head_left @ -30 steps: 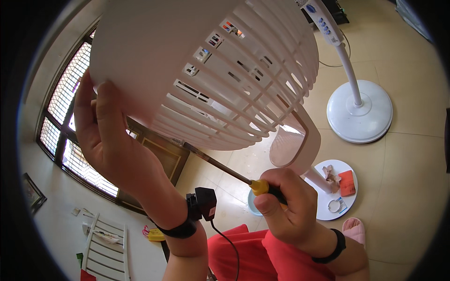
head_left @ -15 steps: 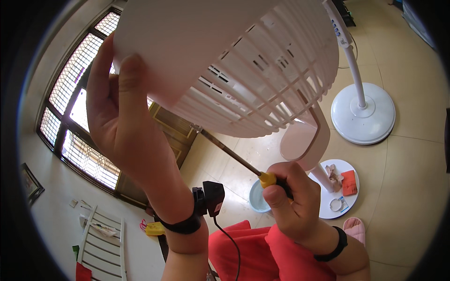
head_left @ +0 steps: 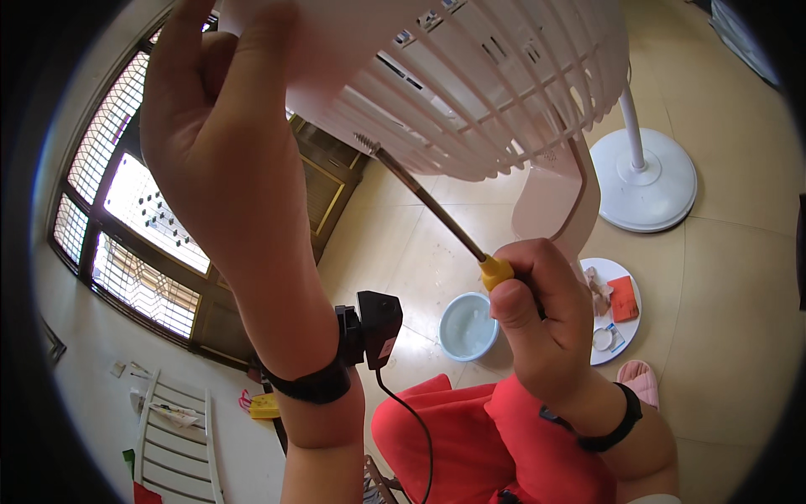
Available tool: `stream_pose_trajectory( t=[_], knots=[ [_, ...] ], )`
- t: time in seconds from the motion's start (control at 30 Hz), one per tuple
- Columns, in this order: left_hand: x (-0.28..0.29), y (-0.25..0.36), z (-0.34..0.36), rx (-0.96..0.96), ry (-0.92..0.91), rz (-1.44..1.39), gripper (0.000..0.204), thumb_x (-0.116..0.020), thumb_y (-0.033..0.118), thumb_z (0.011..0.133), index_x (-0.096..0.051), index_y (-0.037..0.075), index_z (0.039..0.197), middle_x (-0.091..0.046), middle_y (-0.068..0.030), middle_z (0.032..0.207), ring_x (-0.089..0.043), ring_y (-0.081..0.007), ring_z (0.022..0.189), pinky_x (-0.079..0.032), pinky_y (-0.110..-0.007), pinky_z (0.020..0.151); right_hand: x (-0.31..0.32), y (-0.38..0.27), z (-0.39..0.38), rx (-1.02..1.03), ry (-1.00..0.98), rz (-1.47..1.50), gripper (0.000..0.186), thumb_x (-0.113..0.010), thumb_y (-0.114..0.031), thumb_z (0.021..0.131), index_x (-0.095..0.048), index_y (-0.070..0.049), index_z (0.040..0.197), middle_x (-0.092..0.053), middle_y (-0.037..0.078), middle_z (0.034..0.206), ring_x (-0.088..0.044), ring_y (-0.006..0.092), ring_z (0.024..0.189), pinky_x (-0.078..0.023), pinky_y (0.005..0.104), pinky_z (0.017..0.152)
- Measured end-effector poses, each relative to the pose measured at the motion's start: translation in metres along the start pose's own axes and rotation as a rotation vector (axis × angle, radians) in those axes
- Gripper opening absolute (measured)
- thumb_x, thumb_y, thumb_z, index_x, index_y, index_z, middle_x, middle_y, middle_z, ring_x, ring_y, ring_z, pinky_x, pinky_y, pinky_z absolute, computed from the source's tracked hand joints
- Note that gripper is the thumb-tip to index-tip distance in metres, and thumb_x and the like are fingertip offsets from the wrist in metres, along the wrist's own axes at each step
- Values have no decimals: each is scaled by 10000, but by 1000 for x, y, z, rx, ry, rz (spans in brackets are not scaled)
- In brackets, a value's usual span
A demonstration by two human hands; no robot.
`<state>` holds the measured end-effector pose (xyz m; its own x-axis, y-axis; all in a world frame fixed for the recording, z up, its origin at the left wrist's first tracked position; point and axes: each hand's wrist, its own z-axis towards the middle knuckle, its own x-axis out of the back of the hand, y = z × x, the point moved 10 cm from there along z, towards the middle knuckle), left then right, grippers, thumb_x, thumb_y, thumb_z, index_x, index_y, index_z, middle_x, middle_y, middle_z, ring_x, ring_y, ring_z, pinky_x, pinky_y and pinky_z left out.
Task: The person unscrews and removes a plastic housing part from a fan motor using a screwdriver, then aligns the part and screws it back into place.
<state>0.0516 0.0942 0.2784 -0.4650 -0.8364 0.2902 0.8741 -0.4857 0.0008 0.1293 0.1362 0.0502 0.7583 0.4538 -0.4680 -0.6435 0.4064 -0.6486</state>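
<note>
A white fan (head_left: 495, 101) with a slatted cage fills the top of the view, tilted, its pale neck (head_left: 547, 197) running down behind. At the left edge of the cage my left hand (head_left: 222, 139) grips the fan, thumb against its smooth pale face; the fingertips are partly cut off or hidden. My right hand (head_left: 546, 323) is closed round the yellow handle of a screwdriver (head_left: 437, 217). Its shaft slants up to the left, and a screw (head_left: 366, 143) appears to sit on the tip, just below the cage rim.
On the fan's round white base (head_left: 631, 323) lie an orange packet (head_left: 623, 300), crumpled paper and a small white round thing. A light-blue basin (head_left: 468, 329) stands on the tiled floor. Behind it is another white stand base (head_left: 645, 181). A cable hangs from my left wrist's black device (head_left: 378, 329).
The screwdriver and my right hand have moved up a little, and the screw at its tip now shows more fully below the cage. The fan and my left hand appear higher in view.
</note>
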Motion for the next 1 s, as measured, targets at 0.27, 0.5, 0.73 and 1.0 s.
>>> stream_pose_trajectory(
  t=[0.27, 0.5, 0.73, 1.0],
  knots=[
    [14, -18, -16, 41, -18, 35, 403, -629, 34, 835, -567, 7, 1233, -575, 10, 710, -341, -22, 544, -271, -183, 526, -3, 15, -3, -16, 26, 11, 199, -581, -210, 930, -545, -17, 900, -510, 9, 635, -432, 68, 563, -374, 214, 526],
    [11, -31, -25, 72, -94, 56, 430, -623, 47, 843, -539, 8, 1263, -513, 40, 676, -288, -25, 537, -237, -189, 508, -8, 23, 1, -39, 16, 35, 207, -587, -223, 925, -544, -23, 895, -519, 10, 645, -446, 75, 570, -390, 223, 533],
    [5, -14, -25, 170, 30, 37, 444, -560, 45, 856, -512, 25, 1297, -361, 79, 623, -251, -5, 537, -212, -190, 492, 8, 7, 2, -49, 29, -10, 264, -583, -285, 922, -556, -24, 889, -542, 38, 650, -503, 124, 554, -415, 248, 523],
    [-7, 6, -20, 160, 30, 26, 453, -562, 21, 828, -518, 0, 1278, -371, 77, 599, -255, 1, 494, -201, -177, 467, 28, 1, 0, -13, 77, 46, 261, -621, -271, 893, -550, -21, 868, -561, 80, 655, -532, 210, 544, -425, 291, 505]
  ],
)
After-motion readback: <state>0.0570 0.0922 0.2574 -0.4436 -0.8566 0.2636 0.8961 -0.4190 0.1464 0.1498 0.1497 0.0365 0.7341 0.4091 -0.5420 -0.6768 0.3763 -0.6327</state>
